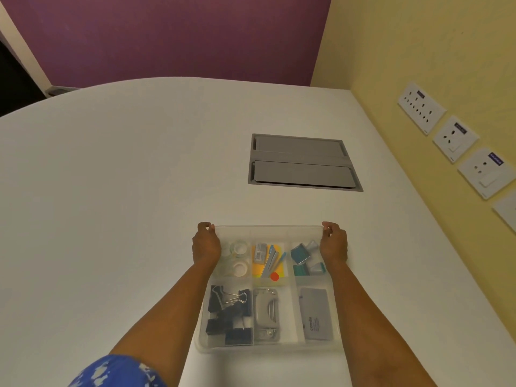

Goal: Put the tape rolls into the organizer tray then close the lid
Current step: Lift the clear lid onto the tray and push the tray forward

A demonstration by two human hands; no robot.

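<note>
The left hand (206, 243) is pinched on the far left corner of the translucent lid (268, 233), which is laid over the organizer tray (269, 348) near the worktop's (111, 219) front edge. Two tape rolls (238, 258) are seen through the lid in the tray's far left compartment, so the loading is judged done. Black binder clips (229, 314) fill the near left compartment. At the far right corner the lid is pinched likewise by the right hand (333, 241). Matching corner grips are probably used so that the lid is kept level and squared for pressing shut; whether it is seated cannot be told.
</note>
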